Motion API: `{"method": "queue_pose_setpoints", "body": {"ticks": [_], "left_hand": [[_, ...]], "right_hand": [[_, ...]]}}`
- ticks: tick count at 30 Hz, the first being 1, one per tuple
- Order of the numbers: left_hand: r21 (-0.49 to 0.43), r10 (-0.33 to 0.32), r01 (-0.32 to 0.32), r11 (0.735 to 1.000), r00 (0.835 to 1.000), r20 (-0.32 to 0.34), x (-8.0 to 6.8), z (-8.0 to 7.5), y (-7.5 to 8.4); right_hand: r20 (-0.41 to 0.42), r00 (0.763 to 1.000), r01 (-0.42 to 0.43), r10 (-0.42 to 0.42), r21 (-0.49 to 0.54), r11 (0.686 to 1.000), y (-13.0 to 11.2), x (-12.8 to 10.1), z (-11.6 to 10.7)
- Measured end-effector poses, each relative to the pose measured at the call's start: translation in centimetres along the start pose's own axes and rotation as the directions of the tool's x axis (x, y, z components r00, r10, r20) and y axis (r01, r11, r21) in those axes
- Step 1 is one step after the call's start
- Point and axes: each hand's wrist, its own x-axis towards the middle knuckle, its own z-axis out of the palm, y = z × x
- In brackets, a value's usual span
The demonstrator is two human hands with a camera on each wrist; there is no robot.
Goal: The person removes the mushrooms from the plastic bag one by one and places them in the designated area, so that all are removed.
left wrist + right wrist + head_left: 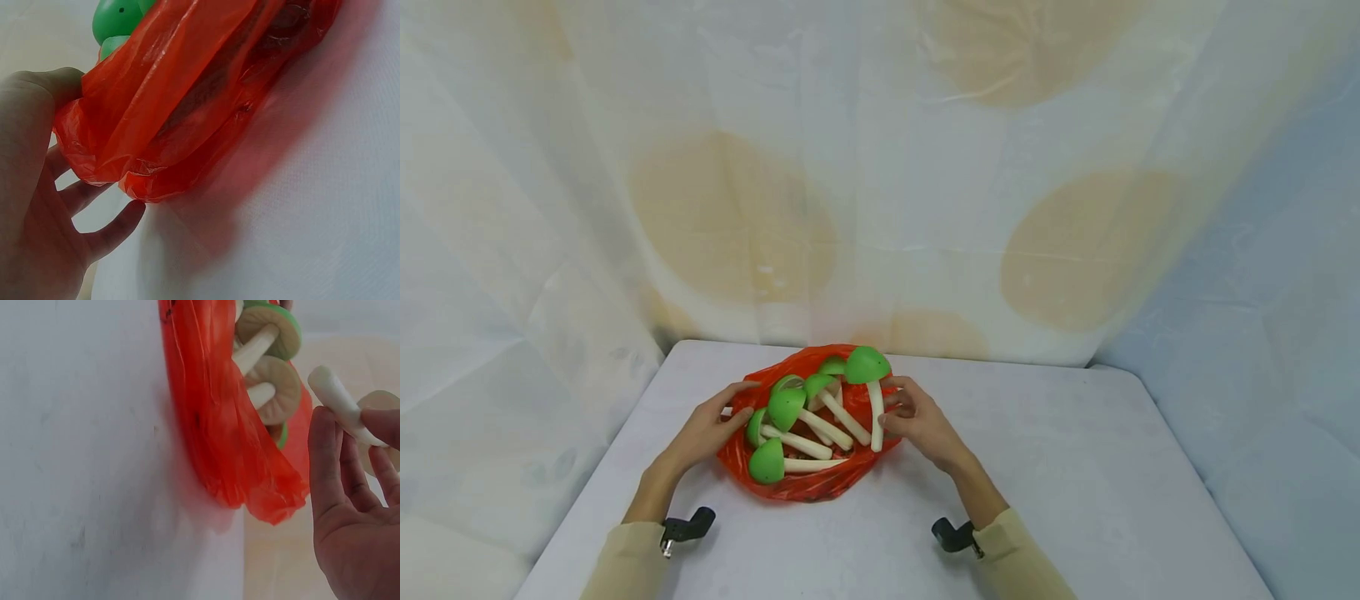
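Note:
An open red plastic bag (808, 490) lies on the table, holding several toy mushrooms (786, 408) with green caps and white stems. At its left side, my left hand (706, 431) grips the bag's edge; the left wrist view has the thumb on one side of the red film (169, 106) and the fingers on the other. On the right, my right hand (931, 427) pinches the stem of one mushroom (876, 408) between thumb and fingers. That mushroom is upright, cap at the top, by the bag's right rim. In the right wrist view its stem (337, 400) stands apart from the bag.
The white table (1045, 467) extends to the right of the bag and in front of it. Pale curtains with tan circles (1090, 250) hang behind the table and along both sides. A black wrist mount (688, 526) sticks out from each sleeve.

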Motion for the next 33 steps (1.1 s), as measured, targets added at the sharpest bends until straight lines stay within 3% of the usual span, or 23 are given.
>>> {"method": "queue_pose_setpoints", "body": {"ticks": [10,17,24,33], "left_hand": [[0.001,0.015,-0.015,1.000,1.000,-0.019,0.1,0.2,-0.1],[-0.009,0.014,-0.014,1.000,1.000,-0.013,0.0,0.2,0.0],[0.004,0.012,-0.012,1.000,1.000,-0.013,-0.3,0.1,-0.1],[0.002,0.011,-0.011,1.000,1.000,-0.013,-0.5,0.1,-0.1]], "right_hand": [[-0.042,0.999,-0.010,0.012,0.035,0.999,0.2,-0.5,-1.8],[-0.090,0.996,-0.027,0.027,-0.004,1.000,0.6,-0.9,-2.7],[-0.174,0.984,-0.027,0.024,-0.010,1.000,4.1,-0.2,-3.5],[-0.228,0.973,-0.032,0.035,0.017,0.999,4.8,-0.6,-4.0]]}}
